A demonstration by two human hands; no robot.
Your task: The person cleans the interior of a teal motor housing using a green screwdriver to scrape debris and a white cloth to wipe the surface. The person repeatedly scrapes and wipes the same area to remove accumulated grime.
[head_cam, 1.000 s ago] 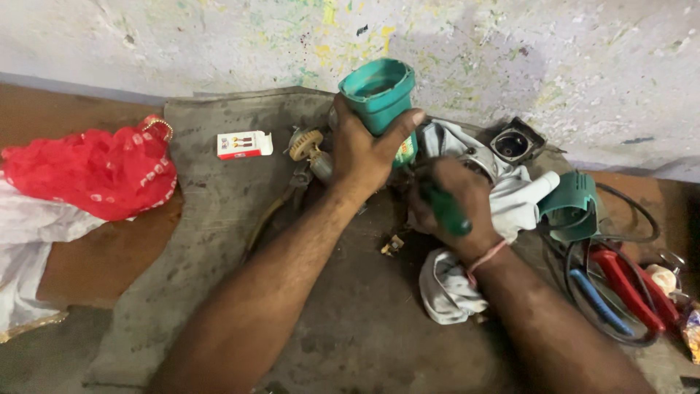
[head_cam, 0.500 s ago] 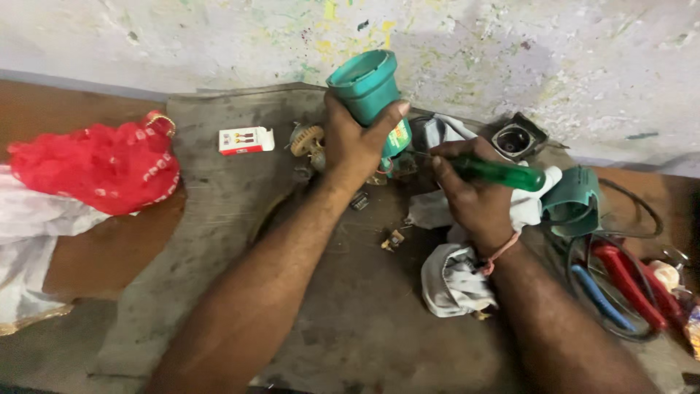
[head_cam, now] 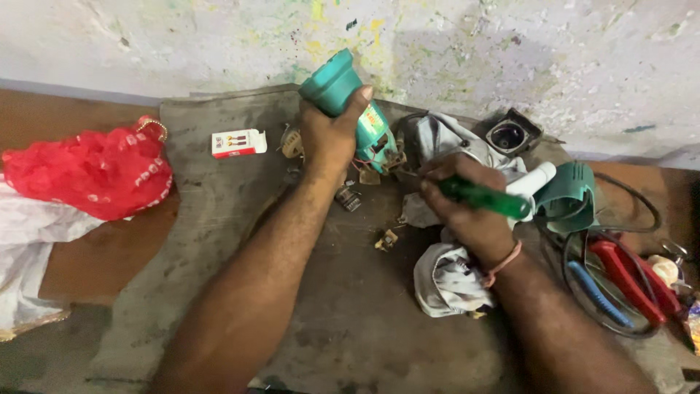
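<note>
While the left hand [head_cam: 332,135] wraps tightly round the teal plastic power-tool body [head_cam: 348,109], it holds that body tilted up off the grey worn cloth mat [head_cam: 219,241], near the mat's far edge by the paint-spattered wall [head_cam: 510,51], so that the opened lower end with its exposed wiring faces the other hand. The right hand [head_cam: 467,211] is closed around the translucent green handle of a screwdriver [head_cam: 485,197], whose thin shaft points left toward the tool's open end; whether the tip actually touches a part inside cannot be told. A crumpled grey-white rag [head_cam: 445,273] lies just under the right wrist, likely as a pad and wipe within easy reach. Small loose metal parts [head_cam: 386,239] sit on the mat between the two forearms, kept close to the work. To the right rest a detached teal plastic housing piece [head_cam: 572,193] with a black cable [head_cam: 642,211] looping round it, and red- and blue-handled pliers [head_cam: 620,281] toward the mat's right edge. A small white and red box [head_cam: 238,143] lies left of the tool, and a red crumpled bag [head_cam: 91,175] sits on the brown bench [head_cam: 95,255] beyond the mat's left edge.
</note>
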